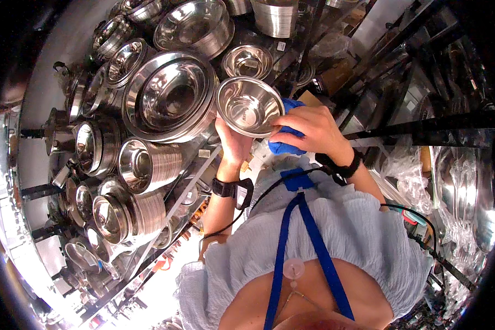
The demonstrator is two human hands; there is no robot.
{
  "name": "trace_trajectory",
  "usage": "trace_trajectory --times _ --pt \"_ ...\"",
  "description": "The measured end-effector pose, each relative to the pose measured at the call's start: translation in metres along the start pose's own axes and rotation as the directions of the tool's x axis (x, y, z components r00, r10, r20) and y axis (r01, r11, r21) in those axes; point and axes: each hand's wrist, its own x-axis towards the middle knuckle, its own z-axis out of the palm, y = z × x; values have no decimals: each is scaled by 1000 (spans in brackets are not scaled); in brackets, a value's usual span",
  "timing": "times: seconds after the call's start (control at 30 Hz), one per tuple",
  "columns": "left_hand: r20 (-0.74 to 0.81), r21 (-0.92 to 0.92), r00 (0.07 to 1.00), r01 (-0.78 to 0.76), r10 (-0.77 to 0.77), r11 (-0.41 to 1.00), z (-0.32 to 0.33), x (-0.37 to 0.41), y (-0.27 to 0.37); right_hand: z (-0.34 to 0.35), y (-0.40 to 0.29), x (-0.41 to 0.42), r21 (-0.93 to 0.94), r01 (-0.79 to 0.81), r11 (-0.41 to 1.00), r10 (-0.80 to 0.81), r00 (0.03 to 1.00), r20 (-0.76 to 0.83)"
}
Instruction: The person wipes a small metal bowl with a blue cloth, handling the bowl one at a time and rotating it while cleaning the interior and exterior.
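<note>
A shiny stainless steel bowl (247,105) is tilted up in front of my chest, its inside facing me, with writing on its bottom. My left hand (236,142) grips it from below on the left, the fingers mostly hidden behind it. At its right side my right hand (313,128) clasps a blue cloth (286,146), fingertips at the bowl's rim. Just beyond lies another steel bowl (247,62) with a label inside. Left of the held bowl rests a stack of wide steel basins (171,97).
Several stacks of steel bowls (150,165) crowd the shelf at left, along a pale shelf edge (189,185). More stacked bowls (274,18) stand at the far side. Plastic-wrapped metalware (458,189) and a dark rack bar (420,128) are at right. A black cable (268,189) crosses near my wrists.
</note>
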Motion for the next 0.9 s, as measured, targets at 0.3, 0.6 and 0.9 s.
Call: trace_trajectory --times 0.3,0.6,0.9 --pt "-61 83 998 -28 33 996 -17 -7 -11 -26 18 -1 292 -562 774 633 675 -378" --pt "-64 216 998 17 -3 976 -20 -6 -18 12 11 3 448 -589 673 677 734 -52" --pt "-215 150 975 -23 55 988 -4 -6 -28 58 -5 7 -163 -266 950 261 964 -48"
